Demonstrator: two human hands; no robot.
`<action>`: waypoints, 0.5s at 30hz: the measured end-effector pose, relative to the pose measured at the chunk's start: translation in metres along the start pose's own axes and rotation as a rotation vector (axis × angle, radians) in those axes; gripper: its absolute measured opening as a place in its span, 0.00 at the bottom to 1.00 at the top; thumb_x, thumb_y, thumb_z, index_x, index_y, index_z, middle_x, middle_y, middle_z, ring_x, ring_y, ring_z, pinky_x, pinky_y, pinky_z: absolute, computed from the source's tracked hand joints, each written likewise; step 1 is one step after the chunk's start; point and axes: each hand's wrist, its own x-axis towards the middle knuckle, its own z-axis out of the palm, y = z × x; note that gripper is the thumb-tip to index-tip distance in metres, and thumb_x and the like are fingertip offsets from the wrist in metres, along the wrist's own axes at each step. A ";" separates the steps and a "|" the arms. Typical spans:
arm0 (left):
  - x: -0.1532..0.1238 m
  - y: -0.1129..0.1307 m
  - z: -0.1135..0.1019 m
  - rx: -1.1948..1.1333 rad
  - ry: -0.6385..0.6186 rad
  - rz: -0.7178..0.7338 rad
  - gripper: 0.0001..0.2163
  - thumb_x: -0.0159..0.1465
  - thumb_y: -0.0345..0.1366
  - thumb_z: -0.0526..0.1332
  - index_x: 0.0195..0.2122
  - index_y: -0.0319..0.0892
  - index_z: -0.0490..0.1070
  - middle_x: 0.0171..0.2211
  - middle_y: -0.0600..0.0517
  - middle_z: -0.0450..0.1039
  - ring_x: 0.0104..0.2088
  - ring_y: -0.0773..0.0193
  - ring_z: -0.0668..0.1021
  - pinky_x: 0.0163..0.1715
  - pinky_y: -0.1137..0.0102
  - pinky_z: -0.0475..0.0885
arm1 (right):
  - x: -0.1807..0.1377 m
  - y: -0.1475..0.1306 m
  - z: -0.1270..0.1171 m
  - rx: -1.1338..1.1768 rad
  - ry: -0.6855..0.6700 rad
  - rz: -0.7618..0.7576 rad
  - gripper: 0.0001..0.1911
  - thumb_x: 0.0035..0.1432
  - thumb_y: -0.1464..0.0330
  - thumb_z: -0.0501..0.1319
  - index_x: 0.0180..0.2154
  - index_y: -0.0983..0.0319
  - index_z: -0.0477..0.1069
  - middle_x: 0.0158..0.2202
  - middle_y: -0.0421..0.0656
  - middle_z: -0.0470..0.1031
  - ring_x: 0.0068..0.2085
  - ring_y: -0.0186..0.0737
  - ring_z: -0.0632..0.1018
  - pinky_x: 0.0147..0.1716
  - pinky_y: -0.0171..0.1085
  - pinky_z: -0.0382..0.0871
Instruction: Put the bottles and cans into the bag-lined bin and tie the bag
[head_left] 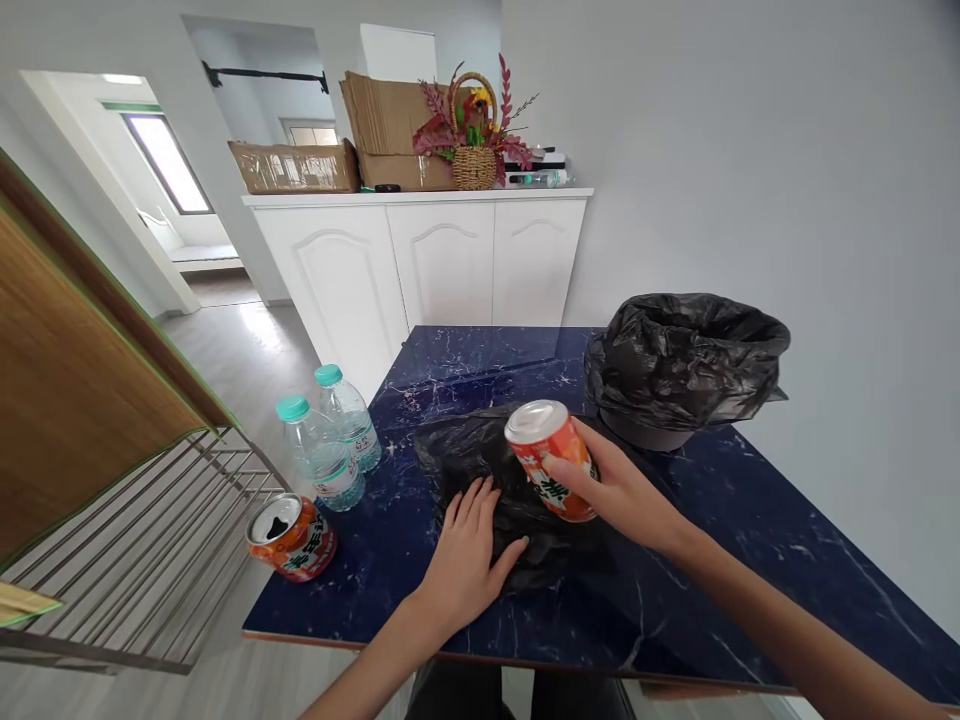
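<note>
Tilted in my right hand (pixel 600 485) is an orange drink can (pixel 551 465), its silvery end facing up and left. Thumb and fingers wrap round its side, above a black plastic bag (pixel 517 555) spread on the table. My left hand (pixel 469 560) lies on that bag with its fingers stretched out and holds nothing. A second orange can (pixel 294 538), with its top opened, stands at the table's left edge. Behind it are two clear plastic bottles (pixel 324 455) with teal caps, side by side.
A bin (pixel 682 365) lined with a black bag stands at the right of the dark blue marbled table (pixel 480 360). Left of the table is a metal rack (pixel 150 560). Beyond, a white cabinet (pixel 442 250) carries cardboard boxes (pixel 300 168) and a flower basket (pixel 474 165).
</note>
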 end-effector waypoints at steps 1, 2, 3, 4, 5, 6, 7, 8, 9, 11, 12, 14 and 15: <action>-0.002 0.003 0.002 0.006 0.005 0.016 0.28 0.77 0.51 0.56 0.71 0.41 0.56 0.72 0.34 0.64 0.74 0.41 0.64 0.69 0.41 0.64 | 0.003 -0.008 0.005 0.060 -0.037 0.046 0.30 0.70 0.47 0.62 0.63 0.56 0.64 0.57 0.47 0.77 0.56 0.51 0.80 0.52 0.45 0.78; -0.004 0.005 0.004 0.007 0.012 0.031 0.27 0.77 0.50 0.56 0.71 0.41 0.57 0.71 0.35 0.65 0.73 0.41 0.65 0.70 0.41 0.63 | 0.008 -0.015 0.010 0.110 -0.095 0.089 0.32 0.70 0.47 0.61 0.66 0.55 0.59 0.59 0.48 0.76 0.56 0.50 0.80 0.51 0.44 0.78; -0.005 0.007 0.005 0.003 0.021 0.043 0.26 0.76 0.48 0.56 0.70 0.41 0.58 0.70 0.35 0.67 0.72 0.42 0.67 0.70 0.41 0.64 | 0.012 -0.022 0.016 0.140 -0.168 0.122 0.34 0.71 0.48 0.61 0.68 0.54 0.53 0.61 0.48 0.75 0.55 0.48 0.81 0.50 0.44 0.79; -0.007 0.008 0.005 -0.001 0.029 0.049 0.25 0.76 0.47 0.57 0.70 0.41 0.59 0.69 0.35 0.68 0.71 0.41 0.69 0.69 0.41 0.64 | 0.018 -0.028 0.023 0.136 -0.241 0.136 0.37 0.71 0.48 0.62 0.70 0.54 0.50 0.61 0.49 0.75 0.53 0.47 0.81 0.48 0.43 0.79; -0.008 0.009 0.006 -0.006 0.037 0.050 0.25 0.76 0.46 0.57 0.69 0.41 0.60 0.68 0.35 0.69 0.70 0.41 0.71 0.69 0.40 0.65 | 0.023 -0.033 0.030 0.097 -0.302 0.125 0.38 0.70 0.50 0.63 0.70 0.54 0.49 0.60 0.49 0.75 0.51 0.45 0.82 0.47 0.42 0.79; -0.010 0.009 0.007 -0.011 0.046 0.046 0.24 0.76 0.45 0.57 0.69 0.40 0.60 0.67 0.34 0.70 0.69 0.40 0.72 0.68 0.40 0.65 | 0.029 -0.037 0.038 0.024 -0.337 0.088 0.37 0.69 0.51 0.64 0.70 0.55 0.52 0.59 0.49 0.76 0.50 0.45 0.82 0.47 0.42 0.78; -0.011 0.009 0.007 -0.018 0.053 0.043 0.24 0.76 0.44 0.57 0.69 0.40 0.61 0.67 0.33 0.70 0.68 0.39 0.72 0.67 0.39 0.66 | 0.035 -0.040 0.047 -0.067 -0.345 0.034 0.35 0.68 0.53 0.66 0.69 0.56 0.56 0.58 0.48 0.76 0.50 0.44 0.81 0.48 0.41 0.77; -0.012 0.009 0.008 -0.030 0.059 0.038 0.24 0.75 0.44 0.57 0.68 0.39 0.61 0.67 0.33 0.70 0.68 0.38 0.72 0.67 0.38 0.66 | 0.040 -0.043 0.056 -0.165 -0.335 -0.024 0.33 0.67 0.54 0.67 0.67 0.57 0.61 0.57 0.48 0.77 0.50 0.44 0.81 0.49 0.41 0.76; -0.014 0.008 0.008 -0.047 0.063 0.030 0.24 0.75 0.44 0.57 0.68 0.38 0.62 0.67 0.32 0.70 0.68 0.38 0.72 0.66 0.38 0.67 | 0.046 -0.045 0.066 -0.259 -0.317 -0.079 0.32 0.66 0.55 0.68 0.65 0.57 0.65 0.57 0.47 0.76 0.50 0.45 0.81 0.49 0.41 0.75; -0.017 0.008 0.009 -0.096 0.059 0.009 0.23 0.75 0.43 0.58 0.68 0.39 0.64 0.66 0.34 0.72 0.67 0.38 0.73 0.65 0.38 0.68 | 0.054 -0.048 0.086 -0.428 -0.285 -0.141 0.30 0.63 0.56 0.71 0.61 0.57 0.69 0.54 0.47 0.77 0.48 0.45 0.81 0.47 0.41 0.74; -0.018 0.008 0.008 -0.124 0.049 -0.004 0.23 0.74 0.42 0.58 0.67 0.40 0.65 0.64 0.35 0.74 0.67 0.38 0.74 0.64 0.38 0.69 | 0.058 -0.049 0.096 -0.507 -0.276 -0.144 0.30 0.61 0.56 0.72 0.60 0.58 0.69 0.51 0.46 0.78 0.46 0.45 0.81 0.44 0.40 0.73; -0.019 0.009 0.006 -0.183 0.018 -0.028 0.22 0.74 0.41 0.58 0.66 0.41 0.67 0.62 0.36 0.76 0.66 0.38 0.75 0.62 0.39 0.71 | 0.063 -0.053 0.114 -0.658 -0.281 -0.134 0.30 0.58 0.56 0.73 0.56 0.61 0.69 0.45 0.44 0.79 0.40 0.44 0.82 0.38 0.39 0.71; -0.020 0.010 0.004 -0.209 0.004 -0.038 0.21 0.73 0.40 0.58 0.65 0.41 0.68 0.62 0.37 0.76 0.66 0.38 0.75 0.62 0.40 0.72 | 0.065 -0.055 0.122 -0.733 -0.295 -0.142 0.29 0.58 0.56 0.73 0.54 0.62 0.69 0.43 0.43 0.79 0.39 0.45 0.82 0.35 0.38 0.70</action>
